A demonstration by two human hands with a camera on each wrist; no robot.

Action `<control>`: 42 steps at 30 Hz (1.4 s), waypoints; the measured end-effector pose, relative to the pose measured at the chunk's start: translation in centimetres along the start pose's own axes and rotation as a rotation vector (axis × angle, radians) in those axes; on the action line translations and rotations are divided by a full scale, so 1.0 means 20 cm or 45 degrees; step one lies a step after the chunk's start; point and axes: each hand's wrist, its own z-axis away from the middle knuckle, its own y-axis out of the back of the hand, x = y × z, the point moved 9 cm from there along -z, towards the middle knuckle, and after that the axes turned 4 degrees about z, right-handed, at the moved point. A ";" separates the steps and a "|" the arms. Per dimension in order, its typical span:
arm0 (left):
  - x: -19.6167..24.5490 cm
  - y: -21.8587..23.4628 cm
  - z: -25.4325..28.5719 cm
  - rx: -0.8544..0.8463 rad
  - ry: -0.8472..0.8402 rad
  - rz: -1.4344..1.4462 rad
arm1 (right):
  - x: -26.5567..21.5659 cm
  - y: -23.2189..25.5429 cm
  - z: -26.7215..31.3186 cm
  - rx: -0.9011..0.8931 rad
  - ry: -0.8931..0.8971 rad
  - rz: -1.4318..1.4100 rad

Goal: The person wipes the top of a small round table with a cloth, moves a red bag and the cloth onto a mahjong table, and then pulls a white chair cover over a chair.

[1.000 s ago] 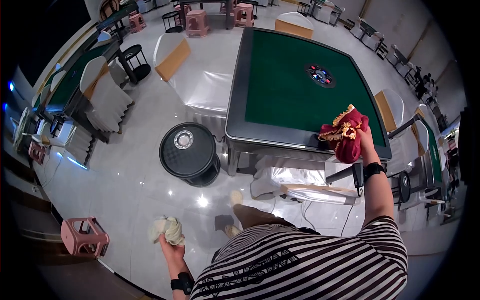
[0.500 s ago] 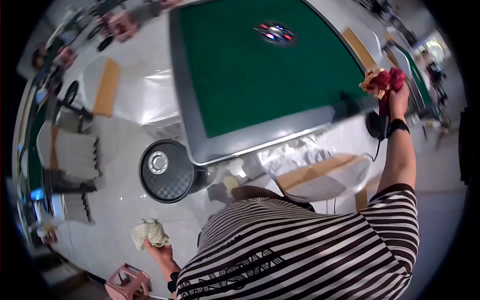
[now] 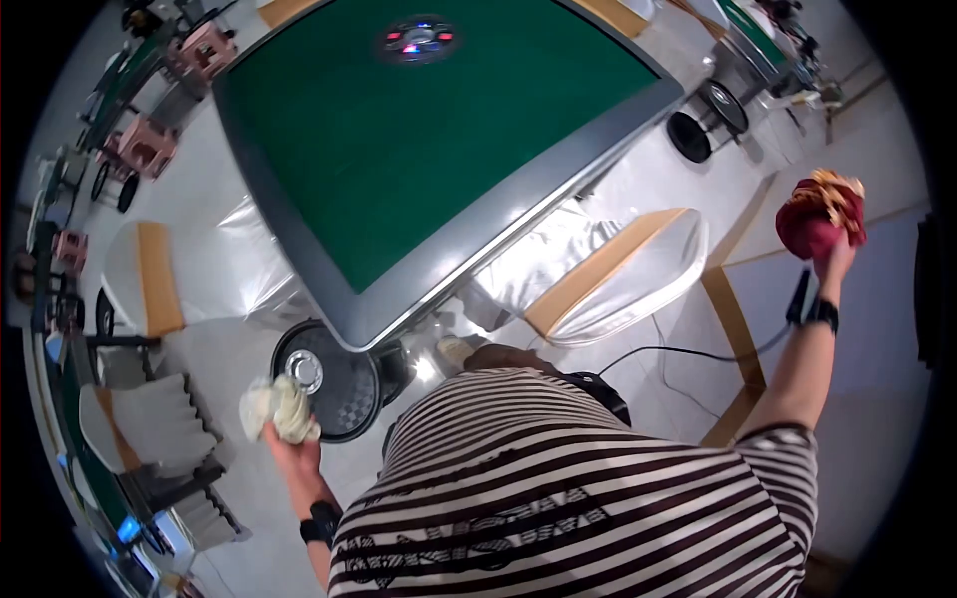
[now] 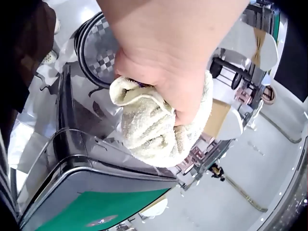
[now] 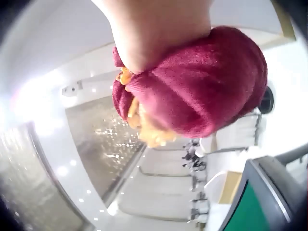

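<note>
My left hand (image 3: 294, 460) grips a bunched cream terry towel (image 3: 284, 411), held up over the round black side stand. In the left wrist view the folded towel (image 4: 149, 132) bulges out below the curled fingers. Out at the far right, my right hand (image 3: 837, 261) holds a bundled dark red cloth (image 3: 805, 227) with gold fringe, raised beside a pale wall. The right wrist view shows the red cloth (image 5: 207, 82) hanging rounded under the hand, its fringe to one side. Between the hands stands a green-topped mahjong table (image 3: 329, 289) with a lit centre dial.
The black side stand (image 3: 344, 399) with a silver ashtray (image 3: 303, 371) is at the table's near corner. Covered chairs (image 3: 628, 279) with tan bands stand close to the table edges. A black cable (image 3: 688, 351) runs along the floor at right. Pink stools (image 3: 148, 148) are at far left.
The view has turned right, so the table has shifted left. My right hand with the red cloth has moved from above the table out past its right side. The left hand has risen with the towel.
</note>
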 end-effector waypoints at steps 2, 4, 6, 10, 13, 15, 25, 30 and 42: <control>0.00 -0.07 -0.01 0.028 0.009 0.044 | 0.06 -0.06 0.18 -0.204 -0.188 -0.229; 0.00 -0.10 -0.05 -0.160 0.041 -0.004 | 0.11 -0.20 0.40 -0.389 -0.291 -0.335; 0.01 -0.10 0.01 -0.133 0.051 -0.023 | 0.14 -0.40 0.62 -0.554 -0.363 -0.393; 0.01 0.05 0.12 -0.147 0.026 0.038 | 0.15 -0.85 1.06 -0.868 -0.418 -0.424; -0.03 0.35 0.19 -0.094 0.016 0.081 | 0.08 -1.16 1.33 -1.050 -0.355 -0.379; -0.05 0.53 0.27 0.038 0.006 0.099 | -0.02 -1.34 1.47 -1.125 -0.208 -0.319; -0.15 1.15 0.69 0.318 -0.141 0.439 | 0.37 -2.20 2.30 -1.210 0.505 1.347; -0.19 1.32 0.88 0.496 -0.219 0.548 | 0.10 -2.15 2.73 -1.308 0.802 1.231; -0.09 1.05 0.63 0.273 -0.238 0.443 | -0.22 -1.87 3.99 -2.649 0.063 -0.094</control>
